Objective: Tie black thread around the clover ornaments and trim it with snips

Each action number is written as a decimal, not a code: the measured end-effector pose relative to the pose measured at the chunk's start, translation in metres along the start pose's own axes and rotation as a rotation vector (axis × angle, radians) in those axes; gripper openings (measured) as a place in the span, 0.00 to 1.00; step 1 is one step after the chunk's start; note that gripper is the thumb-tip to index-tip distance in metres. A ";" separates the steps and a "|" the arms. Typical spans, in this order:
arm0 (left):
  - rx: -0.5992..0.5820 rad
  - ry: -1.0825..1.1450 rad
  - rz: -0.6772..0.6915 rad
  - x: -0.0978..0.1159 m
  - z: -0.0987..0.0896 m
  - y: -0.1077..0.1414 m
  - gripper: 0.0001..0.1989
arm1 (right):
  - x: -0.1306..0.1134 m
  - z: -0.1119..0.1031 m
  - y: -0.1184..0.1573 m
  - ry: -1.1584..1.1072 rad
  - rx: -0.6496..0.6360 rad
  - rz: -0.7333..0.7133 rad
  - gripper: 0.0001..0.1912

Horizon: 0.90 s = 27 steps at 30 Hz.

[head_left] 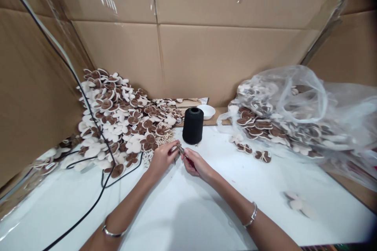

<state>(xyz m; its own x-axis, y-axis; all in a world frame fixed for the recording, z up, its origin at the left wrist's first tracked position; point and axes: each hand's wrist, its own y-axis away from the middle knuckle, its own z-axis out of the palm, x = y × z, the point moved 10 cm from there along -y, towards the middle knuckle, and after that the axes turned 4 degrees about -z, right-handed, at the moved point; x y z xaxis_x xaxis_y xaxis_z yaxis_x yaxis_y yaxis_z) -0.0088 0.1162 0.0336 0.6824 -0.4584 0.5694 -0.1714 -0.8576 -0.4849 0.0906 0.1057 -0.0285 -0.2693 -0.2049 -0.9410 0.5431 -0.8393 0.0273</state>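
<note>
Both hands meet over the white table, just in front of a black thread cone. My right hand is closed round the dark red handles of small pliers, whose metal jaws point up and left. The fingertips of my left hand pinch together at the tip of the pliers; what they hold is too small to make out. Beside my left hand lies a heap of short beige cords. Behind it rises a big pile of brown and cream flower-shaped fabric pieces.
A clear plastic bag with more fabric flowers lies at the right. Two brown pieces with bows sit before it, and a pale flower lies nearer. A white bowl stands behind the cone. A black cable crosses the left side; cardboard walls enclose the table.
</note>
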 end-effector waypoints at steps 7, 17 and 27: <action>0.005 0.066 0.033 0.003 0.000 -0.001 0.13 | -0.001 0.000 0.000 -0.010 -0.003 -0.007 0.20; -0.073 0.214 -0.087 0.000 0.003 -0.003 0.13 | -0.007 0.002 0.002 -0.014 0.001 -0.069 0.20; -0.091 0.306 -0.164 0.001 0.005 -0.003 0.13 | -0.006 0.001 0.003 -0.025 0.102 -0.145 0.21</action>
<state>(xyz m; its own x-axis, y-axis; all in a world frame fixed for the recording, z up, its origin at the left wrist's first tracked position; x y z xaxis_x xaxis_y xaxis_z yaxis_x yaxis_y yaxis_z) -0.0043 0.1197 0.0322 0.4639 -0.3500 0.8138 -0.1492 -0.9364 -0.3176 0.0934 0.1041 -0.0222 -0.3594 -0.0896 -0.9289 0.4140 -0.9074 -0.0726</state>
